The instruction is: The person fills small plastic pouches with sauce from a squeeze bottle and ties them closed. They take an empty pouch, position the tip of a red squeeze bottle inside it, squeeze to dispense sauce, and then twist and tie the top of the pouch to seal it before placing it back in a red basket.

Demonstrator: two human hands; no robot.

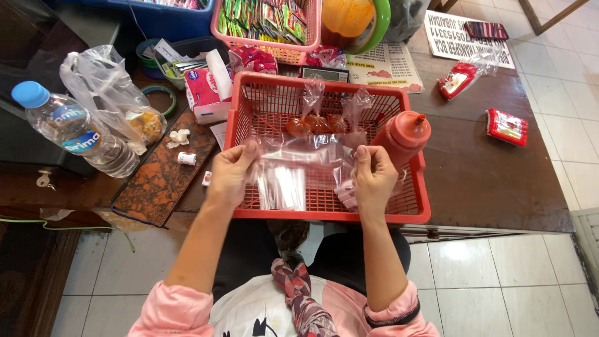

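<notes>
My left hand (232, 173) and my right hand (373, 176) pinch the two ends of a small clear plastic bag (306, 153), stretched between them over a red plastic basket (324, 215). Under the bag lies a stack of more clear bags (282, 187) on the basket floor. At the basket's back sit three small tied bags of red sauce (317, 123). A red squeeze bottle (402, 138) stands in the basket's right side, just beyond my right hand.
A water bottle (72, 130) and a crumpled clear bag (112, 93) lie at left. A pink basket of sachets (268, 25) stands behind. Red snack packets (506, 126) lie on the dark wooden table (486, 181) at right. Tiled floor shows below.
</notes>
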